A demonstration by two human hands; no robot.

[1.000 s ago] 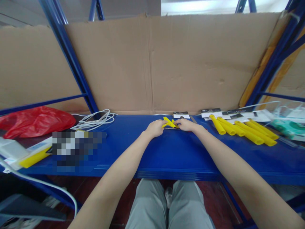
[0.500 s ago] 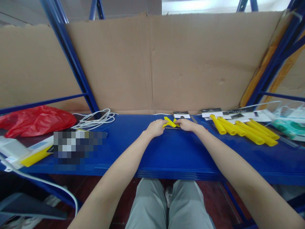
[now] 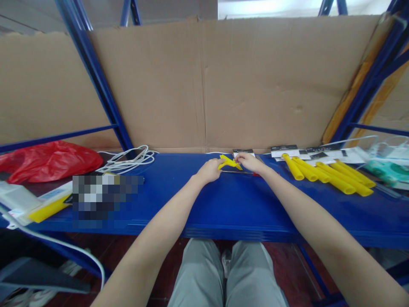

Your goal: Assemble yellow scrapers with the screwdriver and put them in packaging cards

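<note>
Near the back of the blue shelf, my left hand is closed on one end of a bent yellow plastic piece. The fingertips of my right hand pinch at its other end, with the fingers partly hidden. Just below the piece lies a thin metal rod, which runs toward a red handle under my right wrist. Behind my right hand, a small black-and-white card rests by the cardboard.
Several yellow tubes lie on the right, beside black-and-white packages. At left are a red plastic bag, a coiled white cable and another yellow piece. A cardboard wall stands behind the blue shelf.
My right hand has shifted slightly, its fingers lifting off and regripping the right end of the yellow piece. More of the rod and the red handle shows now. My left hand stays in place.
</note>
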